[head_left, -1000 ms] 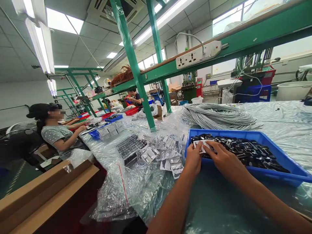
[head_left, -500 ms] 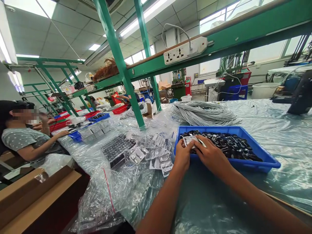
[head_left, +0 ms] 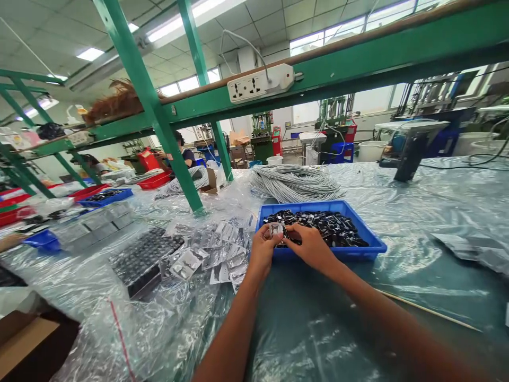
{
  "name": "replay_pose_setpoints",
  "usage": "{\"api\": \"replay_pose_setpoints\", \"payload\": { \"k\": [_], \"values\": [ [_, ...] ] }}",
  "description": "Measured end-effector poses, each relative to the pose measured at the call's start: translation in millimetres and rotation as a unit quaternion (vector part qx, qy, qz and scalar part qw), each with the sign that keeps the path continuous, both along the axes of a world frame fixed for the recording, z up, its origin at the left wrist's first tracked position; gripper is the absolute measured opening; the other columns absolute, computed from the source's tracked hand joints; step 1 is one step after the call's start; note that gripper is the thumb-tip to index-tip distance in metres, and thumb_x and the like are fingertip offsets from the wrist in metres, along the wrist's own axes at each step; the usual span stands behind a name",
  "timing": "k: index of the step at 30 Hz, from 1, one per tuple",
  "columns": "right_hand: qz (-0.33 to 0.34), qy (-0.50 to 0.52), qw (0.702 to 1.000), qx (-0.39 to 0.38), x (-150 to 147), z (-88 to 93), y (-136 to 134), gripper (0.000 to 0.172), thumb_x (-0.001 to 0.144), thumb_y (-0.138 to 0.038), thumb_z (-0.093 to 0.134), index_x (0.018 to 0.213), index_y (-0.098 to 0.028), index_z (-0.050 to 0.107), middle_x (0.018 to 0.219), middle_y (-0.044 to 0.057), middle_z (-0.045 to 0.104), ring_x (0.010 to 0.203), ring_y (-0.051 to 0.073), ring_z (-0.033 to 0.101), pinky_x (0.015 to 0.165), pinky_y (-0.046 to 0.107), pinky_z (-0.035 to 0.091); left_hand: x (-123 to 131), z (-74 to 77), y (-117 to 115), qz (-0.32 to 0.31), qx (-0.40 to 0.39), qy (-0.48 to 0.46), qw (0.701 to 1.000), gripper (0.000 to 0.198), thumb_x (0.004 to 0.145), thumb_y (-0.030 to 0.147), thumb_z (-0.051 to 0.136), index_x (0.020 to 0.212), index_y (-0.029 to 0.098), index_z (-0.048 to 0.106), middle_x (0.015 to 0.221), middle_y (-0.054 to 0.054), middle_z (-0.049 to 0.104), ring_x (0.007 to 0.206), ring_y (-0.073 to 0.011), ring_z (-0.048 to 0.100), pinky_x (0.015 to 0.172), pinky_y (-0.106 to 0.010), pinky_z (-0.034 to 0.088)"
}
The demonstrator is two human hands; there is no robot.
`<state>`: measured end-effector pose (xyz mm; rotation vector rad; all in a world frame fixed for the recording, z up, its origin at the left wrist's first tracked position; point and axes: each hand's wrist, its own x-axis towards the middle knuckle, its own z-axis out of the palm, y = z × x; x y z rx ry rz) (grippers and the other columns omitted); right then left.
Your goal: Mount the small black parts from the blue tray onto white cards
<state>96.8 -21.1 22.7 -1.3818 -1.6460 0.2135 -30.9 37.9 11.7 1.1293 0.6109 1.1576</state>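
My left hand [head_left: 262, 249] pinches a small clear plastic bag [head_left: 275, 229] over the near edge of a blue tray [head_left: 371, 248]. Close beside it, my right hand [head_left: 312, 245] has its fingertips closed on a small black piece [head_left: 285, 232] at the bag's right side. Whether that piece is inside the bag or only against it, I cannot tell. Many small black parts [head_left: 334, 225] fill the tray. Left of my hands lies a loose pile of filled clear bags [head_left: 222, 249], with a rack of dark round pieces [head_left: 147, 254] beyond it.
A coil of grey cable [head_left: 294, 183] lies behind the tray. A green post [head_left: 175, 154] and a rail with a power strip [head_left: 258, 84] cross ahead. Crumpled plastic sheeting [head_left: 155, 329] covers the left side. A thin stick [head_left: 429, 310] lies at right. Another person's hand [head_left: 10, 241] shows far left.
The view has turned to the right, so the co-worker at left is mostly out of frame. A black piece now shows at my right fingertips beside the bag.
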Motion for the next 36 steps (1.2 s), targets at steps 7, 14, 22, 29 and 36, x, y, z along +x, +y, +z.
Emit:
{"api": "replay_pose_setpoints", "payload": {
  "k": [7,14,22,29,36],
  "values": [
    [-0.105,-0.146,0.98,-0.083,4.3,9.2,-0.2,0.016,0.088,-0.016,0.053,0.087,-0.016,0.069,0.075,0.009,0.074,0.069,0.023,0.071,0.067,0.03,0.052,-4.2,-1.1,8.8,0.169,0.066,0.099,0.978,0.027,0.062,0.026,0.077,0.085,0.018,0.065,0.084,-0.003,0.069,0.082,-0.0181,0.064,0.081,-0.03,0.047],
    [-0.139,-0.219,0.964,0.049,15.3,17.6,-1.5,0.036,0.092,-0.019,0.048,0.126,-0.012,0.06,0.135,0.02,0.057,0.124,0.032,0.055,0.098,0.047,0.051,-6.7,7.8,11.9,0.072,-0.039,-0.044,0.996,0.036,0.058,0.029,0.079,0.085,0.018,0.059,0.081,-0.001,0.068,0.075,-0.0152,0.063,0.073,-0.029,0.05],
    [-0.017,-0.188,0.975,0.116,-1.3,-9.0,4.4,0.041,0.098,-0.021,0.041,0.136,-0.013,0.053,0.141,0.018,0.053,0.131,0.028,0.051,0.108,0.048,0.046,1.7,7.5,-7.0,-0.009,-0.038,-0.066,0.997,0.04,0.062,0.034,0.083,0.093,0.014,0.067,0.09,-0.005,0.072,0.081,-0.0153,0.065,0.075,-0.026,0.048],
    [-0.015,-0.158,0.975,0.155,-5.9,-17.9,5.0,0.044,0.096,-0.023,0.044,0.139,-0.014,0.051,0.14,0.018,0.055,0.128,0.029,0.054,0.107,0.05,0.047,-1.6,5.8,-9.2,0.015,-0.037,-0.042,0.998,0.041,0.056,0.03,0.086,0.09,0.012,0.071,0.09,-0.008,0.074,0.084,-0.0197,0.066,0.08,-0.03,0.048],
    [-0.034,-0.034,0.988,0.147,-10.9,-16.4,1.1,0.035,0.093,-0.03,0.053,0.125,-0.02,0.061,0.119,0.012,0.07,0.106,0.029,0.069,0.091,0.048,0.058,-4.8,2.8,-4.3,0.051,-0.003,-0.024,0.998,0.037,0.051,0.03,0.085,0.079,0.015,0.067,0.07,0.0,0.067,0.065,-0.0133,0.059,0.067,-0.026,0.045]
  ]
}}
